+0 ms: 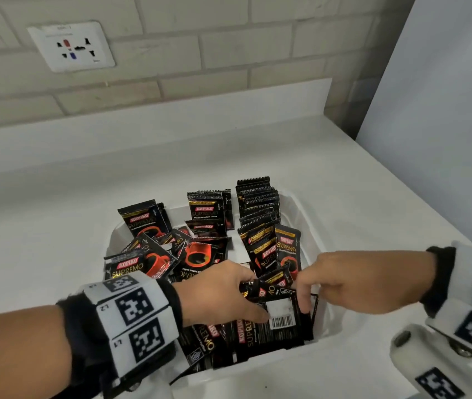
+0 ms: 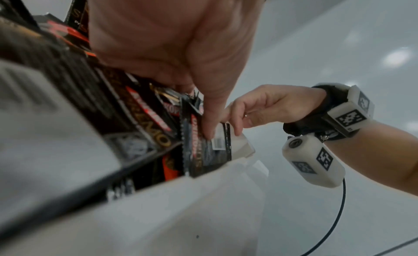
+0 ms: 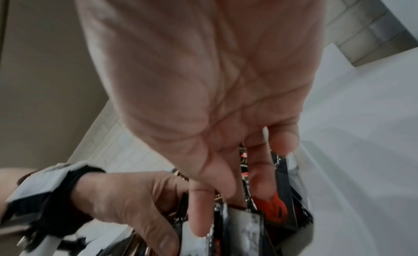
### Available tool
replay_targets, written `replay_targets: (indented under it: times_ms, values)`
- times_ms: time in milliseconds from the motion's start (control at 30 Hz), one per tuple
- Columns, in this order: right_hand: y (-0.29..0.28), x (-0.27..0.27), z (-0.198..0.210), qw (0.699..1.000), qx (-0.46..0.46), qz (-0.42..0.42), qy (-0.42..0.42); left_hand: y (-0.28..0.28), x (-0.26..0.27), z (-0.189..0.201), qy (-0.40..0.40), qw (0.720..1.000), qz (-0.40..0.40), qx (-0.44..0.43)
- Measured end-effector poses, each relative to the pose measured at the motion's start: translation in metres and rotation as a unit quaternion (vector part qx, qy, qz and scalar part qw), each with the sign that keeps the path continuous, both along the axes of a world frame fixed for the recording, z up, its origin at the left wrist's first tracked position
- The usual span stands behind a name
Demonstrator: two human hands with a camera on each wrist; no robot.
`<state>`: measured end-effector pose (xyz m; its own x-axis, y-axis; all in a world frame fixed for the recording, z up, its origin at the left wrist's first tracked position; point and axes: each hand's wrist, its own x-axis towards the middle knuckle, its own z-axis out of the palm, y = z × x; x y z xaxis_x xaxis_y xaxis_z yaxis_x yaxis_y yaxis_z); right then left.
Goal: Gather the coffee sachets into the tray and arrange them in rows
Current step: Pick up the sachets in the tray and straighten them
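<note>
A white tray (image 1: 257, 367) on the counter holds black Kopiko coffee sachets. A neat upright row (image 1: 257, 203) fills its far right side, and a loose pile (image 1: 171, 254) lies on the left. My left hand (image 1: 246, 295) grips a small bunch of sachets (image 1: 269, 286) at the tray's near right, its thumb (image 2: 208, 129) pressed on a sachet with a barcode (image 1: 280, 315). My right hand (image 1: 303, 298) reaches down from the right. Its thumb and fingers (image 3: 257, 179) straddle the top edge of that sachet and pinch it.
The white counter (image 1: 56, 226) runs left and behind the tray to a brick wall with a socket plate (image 1: 70, 46). A pale panel (image 1: 445, 110) stands at the right. A thin black cable (image 2: 334, 215) hangs under my right wrist.
</note>
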<state>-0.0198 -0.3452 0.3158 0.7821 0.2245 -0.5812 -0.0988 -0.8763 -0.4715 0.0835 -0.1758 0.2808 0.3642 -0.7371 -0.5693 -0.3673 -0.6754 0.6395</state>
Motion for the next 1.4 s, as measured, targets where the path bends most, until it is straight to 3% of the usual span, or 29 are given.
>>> replay_targets:
  times_ms: [200,300,433,633,800,933,1167,1300,1400]
  values:
    - [-0.007,0.011,0.004,0.992,-0.047,-0.071,-0.094,-0.004,0.003,-0.006,0.033,0.998,0.058,0.015]
    - [-0.002,0.017,-0.002,0.988,-0.118,-0.033,-0.092,-0.006,0.003,-0.007,0.013,0.998,0.063,0.025]
    - [0.003,0.021,-0.011,0.990,-0.130,0.010,-0.051,-0.007,-0.001,-0.005,-0.016,0.996,0.074,0.050]
    - [0.000,0.018,-0.012,0.993,-0.110,-0.009,-0.041,-0.009,0.000,-0.014,-0.023,0.996,0.090,0.019]
    - [-0.002,0.019,-0.008,0.989,-0.109,-0.026,-0.100,-0.009,0.003,-0.017,0.019,0.992,0.127,-0.010]
    - [-0.001,0.022,-0.004,0.985,-0.096,-0.048,-0.132,-0.010,0.004,-0.013,-0.001,0.995,0.100,-0.011]
    - [-0.010,0.022,-0.002,0.989,-0.093,-0.070,-0.093,-0.004,-0.004,0.010,-0.081,0.996,0.009,-0.027]
    - [-0.020,0.020,0.006,0.987,-0.044,-0.088,-0.124,0.006,-0.010,0.026,-0.094,0.994,0.004,-0.048]
    - [-0.026,0.015,0.015,0.976,0.011,-0.125,-0.179,0.018,-0.006,0.045,-0.080,0.991,0.042,-0.095]
